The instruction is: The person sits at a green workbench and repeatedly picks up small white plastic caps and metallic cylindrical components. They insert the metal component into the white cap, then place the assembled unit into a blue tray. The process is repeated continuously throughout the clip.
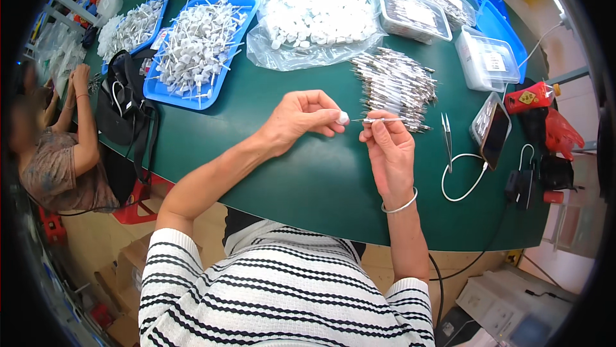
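Note:
My left hand point(298, 119) pinches a small white cap point(343, 118) between thumb and fingertips. In my right hand point(390, 148) is a thin metal rod point(378, 120), held level, its fine tip pointing at the cap. Whether the tip touches the cap is hard to tell. Just beyond my right hand lies a heap of similar metal rods point(393, 87) on the green table point(269, 167). Farther back, an open clear plastic bag point(282, 55) is piled with white caps point(314, 16), partly washed out by glare.
To the left, a blue tray point(212, 93) holds many rods with white caps, beside a black bag point(119, 116). Tweezers point(447, 142), a phone point(496, 135) and a white cable point(463, 199) lie right, near clear boxes point(484, 58). Another person point(67, 154) sits at far left.

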Tool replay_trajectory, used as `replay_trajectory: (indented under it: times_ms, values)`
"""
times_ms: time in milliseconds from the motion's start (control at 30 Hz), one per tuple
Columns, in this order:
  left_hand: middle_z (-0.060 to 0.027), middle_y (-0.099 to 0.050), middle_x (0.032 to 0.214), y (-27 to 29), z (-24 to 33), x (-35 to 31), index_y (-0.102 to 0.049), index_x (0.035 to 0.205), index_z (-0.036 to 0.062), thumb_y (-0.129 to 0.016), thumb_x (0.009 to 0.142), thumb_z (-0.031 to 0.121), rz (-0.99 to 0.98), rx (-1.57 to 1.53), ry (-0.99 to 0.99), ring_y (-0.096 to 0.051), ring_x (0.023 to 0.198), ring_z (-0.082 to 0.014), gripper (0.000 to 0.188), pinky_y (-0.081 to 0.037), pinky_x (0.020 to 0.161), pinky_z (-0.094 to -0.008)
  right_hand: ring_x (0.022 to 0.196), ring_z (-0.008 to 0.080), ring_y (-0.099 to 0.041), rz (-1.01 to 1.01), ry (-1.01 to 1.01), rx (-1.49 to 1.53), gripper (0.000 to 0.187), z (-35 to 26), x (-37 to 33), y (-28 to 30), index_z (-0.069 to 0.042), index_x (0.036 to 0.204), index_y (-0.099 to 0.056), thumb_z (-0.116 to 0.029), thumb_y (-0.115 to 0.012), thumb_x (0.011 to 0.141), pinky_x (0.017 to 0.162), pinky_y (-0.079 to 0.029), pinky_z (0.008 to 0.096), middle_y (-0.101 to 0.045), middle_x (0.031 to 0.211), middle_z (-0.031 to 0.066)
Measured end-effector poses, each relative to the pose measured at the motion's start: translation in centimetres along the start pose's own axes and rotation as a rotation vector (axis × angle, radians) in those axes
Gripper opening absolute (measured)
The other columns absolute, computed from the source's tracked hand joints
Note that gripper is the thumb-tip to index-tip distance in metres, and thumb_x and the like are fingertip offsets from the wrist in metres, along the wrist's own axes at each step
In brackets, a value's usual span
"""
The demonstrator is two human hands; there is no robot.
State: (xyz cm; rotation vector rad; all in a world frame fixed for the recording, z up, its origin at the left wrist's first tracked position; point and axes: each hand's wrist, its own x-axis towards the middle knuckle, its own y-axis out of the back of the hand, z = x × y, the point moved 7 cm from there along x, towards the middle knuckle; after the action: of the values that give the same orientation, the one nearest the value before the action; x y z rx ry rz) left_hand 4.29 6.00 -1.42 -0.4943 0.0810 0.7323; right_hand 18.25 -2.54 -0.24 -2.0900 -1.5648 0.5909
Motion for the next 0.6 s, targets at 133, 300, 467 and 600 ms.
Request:
replay_trajectory:
  times_ms: [133,300,467,600]
  values:
    - [-0.0124,-0.068,0.099,-0.8,-1.4,-0.4,-0.062,0.107,-0.0013,-0.062,0.090,0.009,0.042,-0.246,0.147,-0.068,0.088,-0.0167,0.019,-0.056,0.075,-0.0227,0.082,0.0093,-0.057,0.068,0.109,-0.186,0.015,-0.6,-0.6,-0.3,0.002,0.102,-0.064,-0.007,-0.064,0.090,0.075,-0.048,0.0243,-0.063,0.096,0.0054]
    - [-0.0113,-0.068,0.103,-0.8,-2.1,-0.5,-0.061,0.114,-0.0026,-0.063,0.090,0.009,0.015,-0.289,0.177,-0.067,0.092,-0.0170,0.027,-0.054,0.079,-0.0239,0.086,0.0091,-0.058,0.043,0.270,-0.431,0.012,-1.6,-1.0,-1.4,0.004,0.100,-0.063,-0.003,-0.063,0.090,0.078,-0.047,0.0220,-0.062,0.096,0.0047]
    - [-0.0102,-0.068,0.103,-0.8,-2.2,-0.5,-0.061,0.114,-0.0026,-0.064,0.089,0.011,-0.007,-0.275,0.169,-0.066,0.091,-0.0156,0.029,-0.053,0.079,-0.0235,0.086,0.0100,-0.059,0.036,0.349,-0.563,0.012,-2.4,-1.3,-1.8,0.004,0.100,-0.062,-0.001,-0.062,0.090,0.078,-0.047,0.0221,-0.062,0.095,0.0050]
    - [-0.0101,-0.068,0.102,-0.8,-2.3,-0.5,-0.062,0.112,-0.0024,-0.065,0.089,0.010,0.009,-0.179,0.142,-0.066,0.088,-0.0145,0.027,-0.054,0.077,-0.0223,0.088,0.0139,-0.062,-0.010,0.307,-0.361,0.013,-1.6,-1.0,-1.6,0.004,0.103,-0.060,-0.003,-0.060,0.091,0.080,-0.049,0.0258,-0.063,0.096,0.0079]
